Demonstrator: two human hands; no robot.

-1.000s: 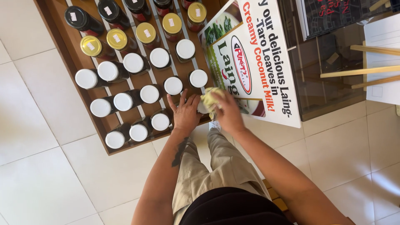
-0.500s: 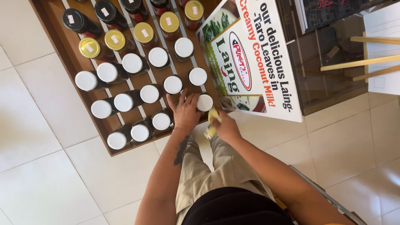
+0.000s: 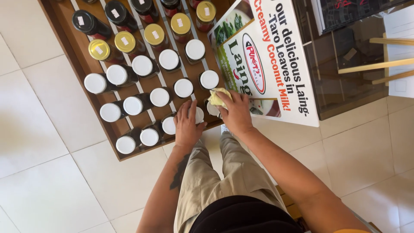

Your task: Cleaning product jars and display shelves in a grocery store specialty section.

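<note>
Left hand point(image 3: 186, 125) lies flat, fingers together, on a white-lidded jar point(image 3: 197, 114) at the near edge of the wooden shelf point(image 3: 73, 64); right hand point(image 3: 235, 113) has fingers clamped on a yellow cloth point(image 3: 217, 98). Judgement: steady the jar firmly while wiping with light strokes. Cloth sits under the right fingertips, touching the next jar, near the shelf's near right corner.
</note>
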